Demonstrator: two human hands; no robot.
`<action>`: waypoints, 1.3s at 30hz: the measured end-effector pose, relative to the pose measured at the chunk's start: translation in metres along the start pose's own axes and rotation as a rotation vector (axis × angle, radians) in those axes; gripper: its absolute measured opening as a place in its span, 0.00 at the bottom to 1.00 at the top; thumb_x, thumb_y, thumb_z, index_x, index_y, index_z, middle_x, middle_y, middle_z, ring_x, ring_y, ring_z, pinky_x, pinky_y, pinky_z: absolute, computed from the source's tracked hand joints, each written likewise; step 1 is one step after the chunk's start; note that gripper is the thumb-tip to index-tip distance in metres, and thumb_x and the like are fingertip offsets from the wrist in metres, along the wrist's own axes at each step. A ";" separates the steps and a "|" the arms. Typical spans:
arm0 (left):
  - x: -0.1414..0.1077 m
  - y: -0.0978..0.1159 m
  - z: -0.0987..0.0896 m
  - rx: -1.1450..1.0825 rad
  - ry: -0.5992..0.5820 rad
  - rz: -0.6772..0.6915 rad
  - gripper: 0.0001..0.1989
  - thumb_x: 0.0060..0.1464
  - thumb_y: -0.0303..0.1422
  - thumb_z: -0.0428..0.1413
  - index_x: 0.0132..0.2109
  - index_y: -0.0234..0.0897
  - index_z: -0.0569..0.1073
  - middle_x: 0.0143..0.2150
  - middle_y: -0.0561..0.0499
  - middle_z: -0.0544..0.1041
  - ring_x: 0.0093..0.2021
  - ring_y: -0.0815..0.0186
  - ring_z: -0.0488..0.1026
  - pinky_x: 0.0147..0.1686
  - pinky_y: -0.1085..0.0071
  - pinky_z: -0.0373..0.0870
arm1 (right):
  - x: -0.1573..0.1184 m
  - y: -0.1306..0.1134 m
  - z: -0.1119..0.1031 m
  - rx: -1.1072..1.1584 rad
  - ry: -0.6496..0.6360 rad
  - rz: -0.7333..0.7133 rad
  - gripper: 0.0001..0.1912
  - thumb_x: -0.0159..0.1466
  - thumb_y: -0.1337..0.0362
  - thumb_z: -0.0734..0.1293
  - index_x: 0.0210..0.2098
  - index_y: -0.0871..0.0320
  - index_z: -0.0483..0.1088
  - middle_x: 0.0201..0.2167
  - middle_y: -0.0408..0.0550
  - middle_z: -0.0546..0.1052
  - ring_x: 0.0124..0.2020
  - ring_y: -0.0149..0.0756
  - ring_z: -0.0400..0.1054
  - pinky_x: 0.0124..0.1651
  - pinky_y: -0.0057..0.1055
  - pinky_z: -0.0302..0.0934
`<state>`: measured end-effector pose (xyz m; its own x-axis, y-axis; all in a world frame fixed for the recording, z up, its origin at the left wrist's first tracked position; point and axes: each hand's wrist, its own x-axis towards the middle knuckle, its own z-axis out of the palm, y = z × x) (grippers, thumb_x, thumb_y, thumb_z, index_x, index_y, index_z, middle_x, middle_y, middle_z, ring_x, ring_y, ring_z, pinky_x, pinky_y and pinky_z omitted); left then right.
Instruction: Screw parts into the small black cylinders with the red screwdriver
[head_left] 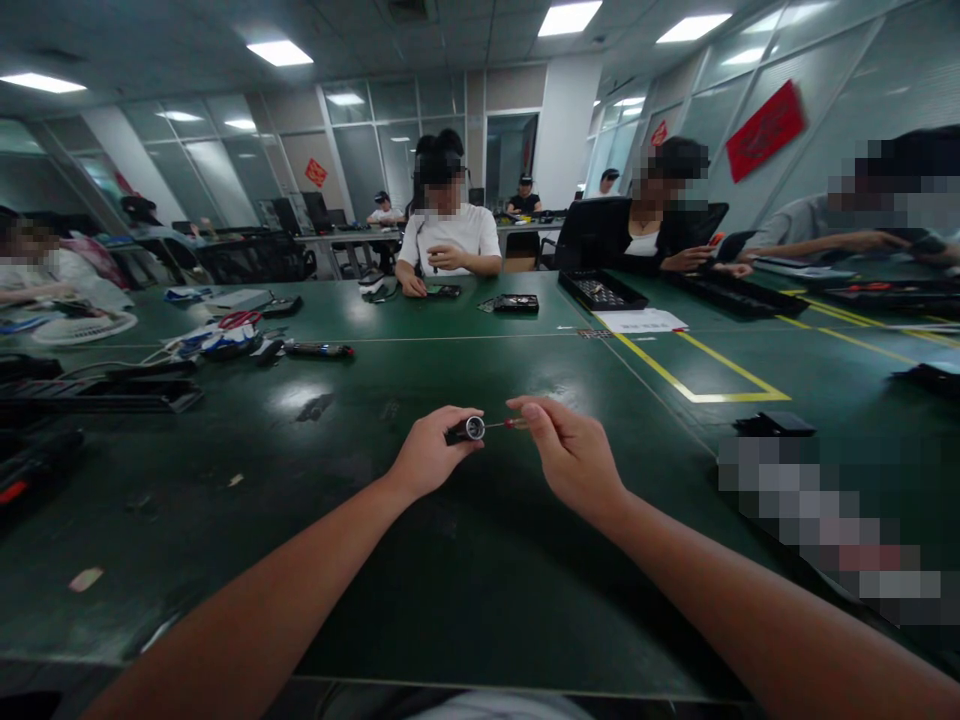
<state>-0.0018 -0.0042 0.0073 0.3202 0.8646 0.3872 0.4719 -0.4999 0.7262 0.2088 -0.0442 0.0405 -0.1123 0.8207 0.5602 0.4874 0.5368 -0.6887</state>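
My left hand (435, 455) is closed around a small black flashlight (465, 430), its round silver-rimmed end facing to the right and toward me. Between the thumb and fingers of my right hand (574, 455) is a thin screwdriver (511, 424) with a reddish handle. Its slim metal shaft points left and reaches the rim of the flashlight; whether the tip touches it I cannot tell. Both hands are held above the green table (465, 580), and most of the flashlight's body is hidden by my left fingers.
Red-handled scissors (240, 319) and a dark cylindrical tool (321, 350) lie at the left. Black trays (105, 392) stand farther left, and another tray of small parts (602, 291) is across the table. Yellow tape (739, 397) marks the right. Co-workers sit opposite and alongside.
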 end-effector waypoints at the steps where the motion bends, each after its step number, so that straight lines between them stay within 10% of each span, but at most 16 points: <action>1: 0.000 -0.001 0.000 0.003 0.003 -0.001 0.19 0.53 0.27 0.66 0.53 0.43 0.78 0.50 0.49 0.79 0.51 0.59 0.75 0.55 0.61 0.69 | 0.000 -0.001 0.000 -0.019 0.007 0.002 0.18 0.73 0.54 0.58 0.46 0.54 0.76 0.28 0.45 0.78 0.28 0.36 0.71 0.33 0.32 0.63; 39: 0.000 -0.004 -0.002 0.043 0.022 0.025 0.20 0.53 0.27 0.65 0.53 0.43 0.78 0.50 0.49 0.79 0.52 0.59 0.75 0.57 0.59 0.68 | 0.004 -0.001 0.000 -0.141 -0.073 -0.011 0.15 0.69 0.64 0.59 0.54 0.58 0.66 0.31 0.47 0.76 0.31 0.39 0.72 0.37 0.35 0.63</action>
<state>-0.0054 -0.0022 0.0060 0.3141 0.8526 0.4177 0.4989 -0.5225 0.6914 0.2081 -0.0410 0.0436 -0.1784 0.8296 0.5291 0.6018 0.5174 -0.6084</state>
